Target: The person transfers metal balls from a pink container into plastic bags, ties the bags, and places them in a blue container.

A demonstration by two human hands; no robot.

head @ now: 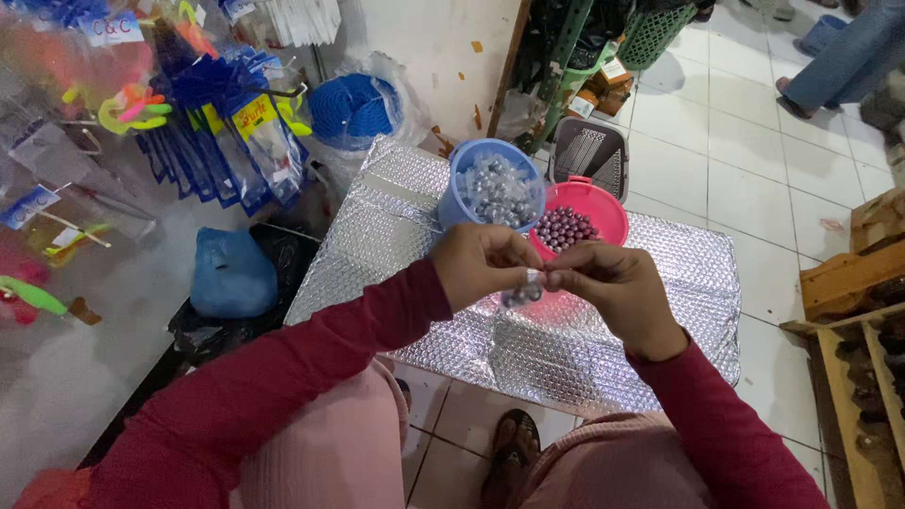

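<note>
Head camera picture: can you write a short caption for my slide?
Both hands pinch a small clear packet of beads above a silver bubble mat.

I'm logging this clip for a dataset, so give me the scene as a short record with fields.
left hand: left hand pinching a small clear plastic bag of beads
right hand: right hand pinching the same bag's top
containers: blue plastic bucket of bagged silver beads; pink plastic bowl of dark purple beads
surface: silver bubble-foil sheet on tiled floor
behind: grey slotted basket

Glossy beads [564, 227] in plastic bowl [611, 209]; shiny quilted foil mat [566, 349].
</note>
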